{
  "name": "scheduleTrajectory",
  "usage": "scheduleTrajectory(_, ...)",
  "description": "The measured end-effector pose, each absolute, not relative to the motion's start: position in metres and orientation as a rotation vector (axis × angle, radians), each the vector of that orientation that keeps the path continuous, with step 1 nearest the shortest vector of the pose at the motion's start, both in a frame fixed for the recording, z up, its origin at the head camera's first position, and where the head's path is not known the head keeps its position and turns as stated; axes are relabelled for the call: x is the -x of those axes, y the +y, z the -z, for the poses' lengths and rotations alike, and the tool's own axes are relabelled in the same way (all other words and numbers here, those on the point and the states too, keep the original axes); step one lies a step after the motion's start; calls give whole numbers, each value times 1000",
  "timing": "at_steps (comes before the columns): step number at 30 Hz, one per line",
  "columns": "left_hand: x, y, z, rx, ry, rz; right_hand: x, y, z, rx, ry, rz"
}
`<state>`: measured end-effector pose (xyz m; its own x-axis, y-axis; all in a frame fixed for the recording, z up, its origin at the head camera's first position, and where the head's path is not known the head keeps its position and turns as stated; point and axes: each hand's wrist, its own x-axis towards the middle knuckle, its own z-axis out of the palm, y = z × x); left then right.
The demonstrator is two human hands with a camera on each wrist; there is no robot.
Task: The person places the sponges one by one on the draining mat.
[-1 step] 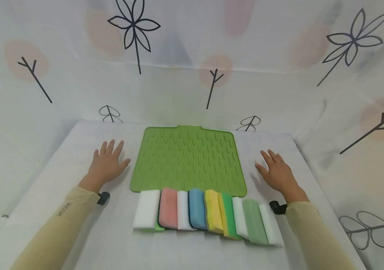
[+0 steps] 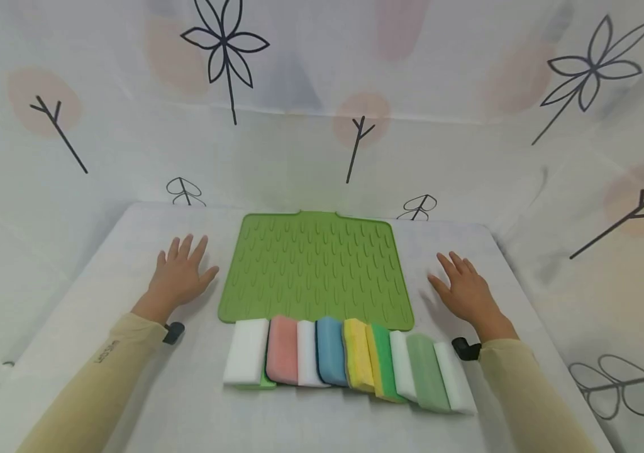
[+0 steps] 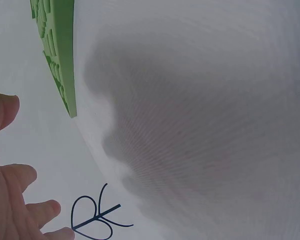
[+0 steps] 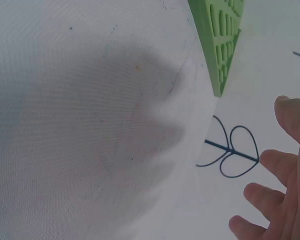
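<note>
A green silicone mat (image 2: 316, 270) with raised oval ridges lies at the middle back of the table. To its left my left hand (image 2: 177, 277) hovers with spread fingers, holding nothing. On the other side, my right hand (image 2: 466, 294) is likewise extended and holds nothing. A row of sponges leans along the mat's front edge: a white sponge (image 2: 246, 352), a pink sponge (image 2: 284, 349), a blue sponge (image 2: 331, 351), a yellow sponge (image 2: 358, 355), a yellow-and-green sponge (image 2: 384, 362), a pale green sponge (image 2: 427, 372) and more white ones between and at the right end.
The table (image 2: 294, 421) has a white cover. Patterned white cloth (image 2: 294, 157) rises behind it and at both sides. Each wrist wears a black strap-like device, the left one (image 2: 173, 333) and the right one (image 2: 465, 348). Both hands cast shadows on the table.
</note>
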<state>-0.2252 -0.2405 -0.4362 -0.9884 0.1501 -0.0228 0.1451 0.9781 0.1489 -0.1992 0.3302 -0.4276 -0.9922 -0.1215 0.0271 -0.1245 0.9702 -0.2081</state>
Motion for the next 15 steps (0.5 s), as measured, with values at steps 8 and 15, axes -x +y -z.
scheduleTrajectory(8, 224, -240, 436, -224, 3107, -231, 187, 331, 418, -187, -3072, -424)
scheduleTrajectory(15, 222, -236, 434, -233, 3111, -256, 170, 332, 414, -187, -3062, -522)
